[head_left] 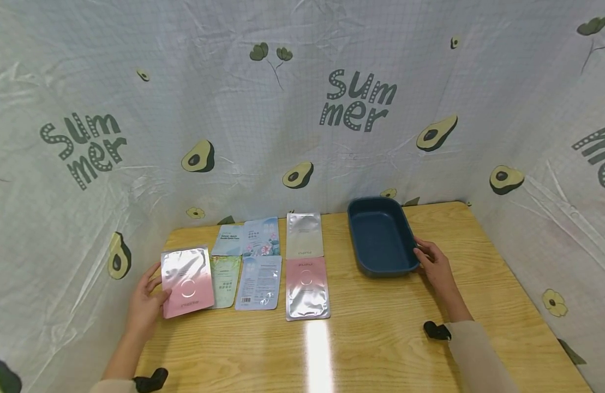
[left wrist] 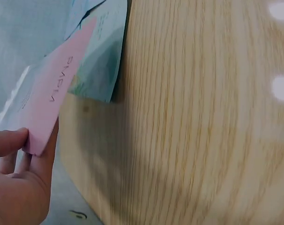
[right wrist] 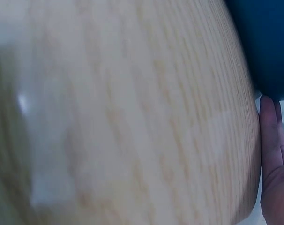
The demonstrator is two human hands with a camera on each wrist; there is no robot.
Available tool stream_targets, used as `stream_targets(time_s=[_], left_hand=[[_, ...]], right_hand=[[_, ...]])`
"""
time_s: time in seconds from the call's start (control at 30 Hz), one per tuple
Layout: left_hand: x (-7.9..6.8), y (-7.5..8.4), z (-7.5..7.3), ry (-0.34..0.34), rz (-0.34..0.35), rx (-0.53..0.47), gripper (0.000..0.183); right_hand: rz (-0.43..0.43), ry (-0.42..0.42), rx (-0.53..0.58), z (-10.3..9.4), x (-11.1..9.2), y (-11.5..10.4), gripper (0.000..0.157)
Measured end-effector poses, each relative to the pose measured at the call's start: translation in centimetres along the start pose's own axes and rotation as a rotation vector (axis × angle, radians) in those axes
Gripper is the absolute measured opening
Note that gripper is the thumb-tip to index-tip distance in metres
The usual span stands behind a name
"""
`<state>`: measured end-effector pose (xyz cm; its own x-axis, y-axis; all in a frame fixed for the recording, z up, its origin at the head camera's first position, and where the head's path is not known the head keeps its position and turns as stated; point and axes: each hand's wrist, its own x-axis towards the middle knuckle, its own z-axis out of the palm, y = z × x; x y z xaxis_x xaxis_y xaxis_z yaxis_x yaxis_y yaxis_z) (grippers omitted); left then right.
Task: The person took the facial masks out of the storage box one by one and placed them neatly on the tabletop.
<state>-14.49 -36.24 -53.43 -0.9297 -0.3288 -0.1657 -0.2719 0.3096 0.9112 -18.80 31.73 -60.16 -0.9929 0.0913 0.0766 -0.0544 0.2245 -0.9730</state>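
Note:
My left hand (head_left: 146, 297) pinches a pink and silver sheet mask packet (head_left: 186, 281) at its near left edge, thumb on top and fingers underneath. In the left wrist view the packet (left wrist: 50, 91) is tilted, held up over the wood, and overlaps a green packet (left wrist: 102, 51). At the right, my right hand (head_left: 433, 265) holds the right side of a deep blue rectangular tray (head_left: 376, 229), thumb at the rim. The right wrist view has straight fingers (right wrist: 269, 131) against the outside of the tray (right wrist: 273, 47); the thumb is out of view there.
Several flat packets lie in two rows: a pale blue one (head_left: 227, 240), a floral one (head_left: 261, 236), a lilac-blue one (head_left: 259, 283), a cream-silver one (head_left: 304, 234) and a pink-silver one (head_left: 307, 289). Printed sheeting (head_left: 263, 120) encloses the wooden table (head_left: 381, 338) behind and at both sides.

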Motion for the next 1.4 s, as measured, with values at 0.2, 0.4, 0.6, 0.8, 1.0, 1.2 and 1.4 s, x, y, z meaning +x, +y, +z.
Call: stream_targets(time_s=[0.2, 0.4, 0.6, 0.8, 1.0, 1.2, 1.4], left_hand=[[1.4, -0.2, -1.8, 0.082, 0.02, 0.145, 0.08], [2.9, 0.0, -3.1, 0.122, 0.064, 0.322, 0.076], [4.0, 0.1, -3.4, 0.103, 0.067, 0.342, 0.076], [4.7, -0.8, -3.5, 0.063, 0.041, 0.392, 0.075], [5.2, -1.8, -3.4, 0.01, 0.031, 0.435, 0.071], [5.4, -2.3, -2.8, -0.044, 0.062, 0.489, 0.071], [5.2, -2.2, -1.8, -0.102, 0.05, 0.58, 0.064]], right_hand=[[-0.01, 0.013, -0.029, -0.2, 0.2, 1.1, 0.052], [-0.014, 0.031, -0.043, -0.3, 0.2, 1.2, 0.051], [-0.006, 0.042, -0.03, -0.1, 0.2, 1.0, 0.05], [-0.007, 0.022, 0.016, 0.2, -0.5, -0.7, 0.049], [-0.007, 0.013, 0.006, 0.6, -0.9, -2.5, 0.048], [-0.014, 0.007, 0.022, 0.7, -0.7, -2.0, 0.048], [-0.006, -0.006, 0.0, 0.4, 0.0, 0.4, 0.049]])
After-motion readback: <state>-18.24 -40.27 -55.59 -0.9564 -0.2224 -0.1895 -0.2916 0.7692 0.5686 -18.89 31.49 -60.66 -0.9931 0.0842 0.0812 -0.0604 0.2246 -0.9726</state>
